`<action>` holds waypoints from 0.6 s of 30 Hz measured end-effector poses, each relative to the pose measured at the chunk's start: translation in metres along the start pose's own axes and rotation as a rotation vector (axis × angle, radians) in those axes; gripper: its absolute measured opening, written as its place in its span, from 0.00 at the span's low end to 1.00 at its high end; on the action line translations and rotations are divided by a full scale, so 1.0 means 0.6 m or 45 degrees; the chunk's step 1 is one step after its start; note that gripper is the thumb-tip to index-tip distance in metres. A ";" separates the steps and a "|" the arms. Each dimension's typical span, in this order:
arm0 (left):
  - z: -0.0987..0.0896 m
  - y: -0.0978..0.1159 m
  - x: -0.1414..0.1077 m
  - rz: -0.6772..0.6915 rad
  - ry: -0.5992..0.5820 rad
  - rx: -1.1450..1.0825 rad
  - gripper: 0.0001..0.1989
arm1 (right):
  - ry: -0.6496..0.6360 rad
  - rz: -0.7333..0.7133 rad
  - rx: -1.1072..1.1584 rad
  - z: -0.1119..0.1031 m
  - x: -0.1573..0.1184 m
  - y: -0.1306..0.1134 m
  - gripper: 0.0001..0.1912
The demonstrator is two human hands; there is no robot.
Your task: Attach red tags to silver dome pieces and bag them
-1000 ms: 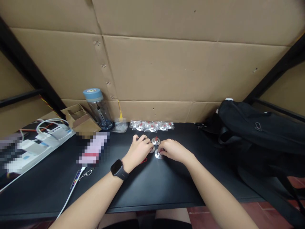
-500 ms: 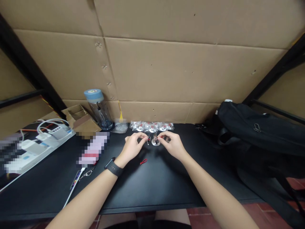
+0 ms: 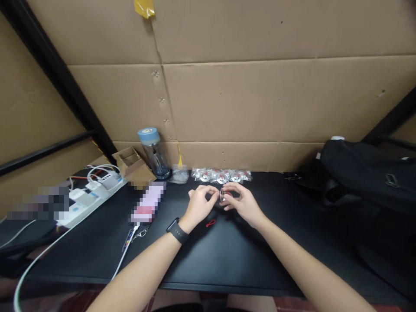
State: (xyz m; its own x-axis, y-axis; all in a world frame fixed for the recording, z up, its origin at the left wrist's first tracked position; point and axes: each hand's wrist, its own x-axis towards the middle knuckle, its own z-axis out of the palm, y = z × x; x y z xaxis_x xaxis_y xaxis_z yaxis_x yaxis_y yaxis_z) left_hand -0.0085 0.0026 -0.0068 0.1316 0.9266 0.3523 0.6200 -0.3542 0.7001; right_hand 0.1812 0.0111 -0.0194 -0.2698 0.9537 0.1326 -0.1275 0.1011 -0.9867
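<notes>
A small shiny metal piece with some red on it (image 3: pixel 222 197) is between my two hands, above the black table. My right hand (image 3: pixel 242 203) has its fingers closed round this piece and covers much of it. My left hand (image 3: pixel 200 204), with a dark watch on the wrist, pinches at the piece's left edge; whatever lies between its fingertips is too small to make out. Below the hands a red loop (image 3: pixel 211 223) lies on the table (image 3: pixel 208 260). Behind them several round metal pieces in clear wrappers (image 3: pixel 221 175) lie in a row.
At the left are a white power strip (image 3: pixel 87 199) with cables, a pixelated phone (image 3: pixel 149 201), an open cardboard box (image 3: pixel 134 167) and a blue-lidded bottle (image 3: pixel 154 154). A black bag (image 3: pixel 367 186) fills the right side. Cardboard (image 3: pixel 227 99) stands behind the table.
The view has turned left, so the scene sits further right. My hands have come together; the two metal pieces formerly apart between them now show as one partly covered cluster.
</notes>
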 end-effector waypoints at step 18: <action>-0.064 -0.045 0.031 0.010 0.150 0.535 0.13 | 0.061 0.066 -0.122 -0.007 0.000 -0.015 0.33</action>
State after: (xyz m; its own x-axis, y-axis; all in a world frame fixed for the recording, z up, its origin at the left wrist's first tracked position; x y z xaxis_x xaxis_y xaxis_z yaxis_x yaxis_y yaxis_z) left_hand -0.0527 0.0243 0.0048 0.0638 0.8947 0.4422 0.8834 -0.2567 0.3920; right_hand 0.1864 0.0113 -0.0106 -0.2275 0.9706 0.0787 -0.0222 0.0756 -0.9969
